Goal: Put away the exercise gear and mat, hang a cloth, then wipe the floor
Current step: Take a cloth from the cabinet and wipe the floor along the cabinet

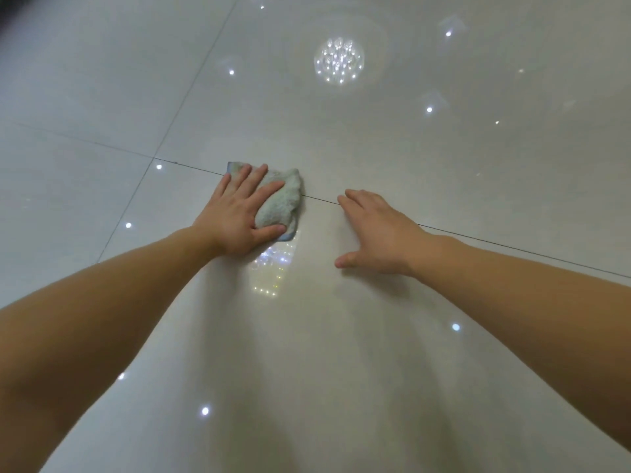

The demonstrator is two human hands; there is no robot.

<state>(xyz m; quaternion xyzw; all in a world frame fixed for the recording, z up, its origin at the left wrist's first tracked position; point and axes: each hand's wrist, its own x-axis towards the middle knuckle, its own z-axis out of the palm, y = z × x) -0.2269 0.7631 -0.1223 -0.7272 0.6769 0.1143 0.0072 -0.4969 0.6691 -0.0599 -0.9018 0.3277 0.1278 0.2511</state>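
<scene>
A pale green bunched cloth [281,199] with a blue edge lies on the glossy white tiled floor [375,336], across a tile joint. My left hand [235,209] presses flat on its left part, fingers spread over it and thumb against its near edge. To the right, my right hand [379,230] rests palm down on the bare tile, fingers apart, holding nothing, about a hand's width from the cloth.
Dark grout lines [478,238] cross the floor from left to right and toward the far left. The tiles mirror ceiling spotlights and a chandelier [338,61]. A dark edge shows at the top left corner [10,8].
</scene>
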